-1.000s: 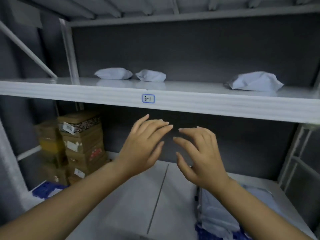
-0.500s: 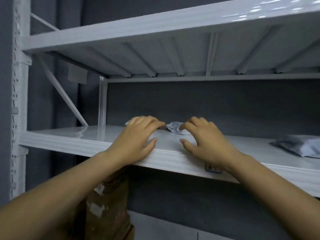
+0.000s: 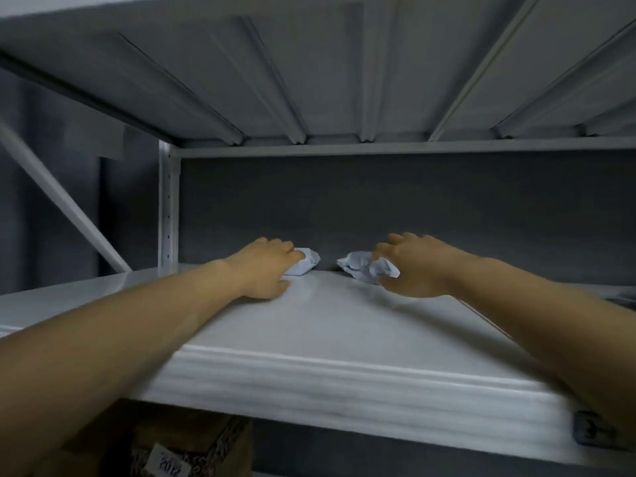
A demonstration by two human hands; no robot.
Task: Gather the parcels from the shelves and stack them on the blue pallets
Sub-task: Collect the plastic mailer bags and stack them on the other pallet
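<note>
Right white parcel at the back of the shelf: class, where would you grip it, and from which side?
The right parcel is a soft, crumpled bag lying far back on the shelf. Pinch its loose near end from the front, as the right hand does.

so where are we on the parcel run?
Done: nothing visibly stacked; no blue pallet is in view. In hand: the left hand grips the left parcel and the right hand grips the right parcel, both lying at the back of the shelf. Left: lift both off, carry them to a pallet, stack them.
</note>
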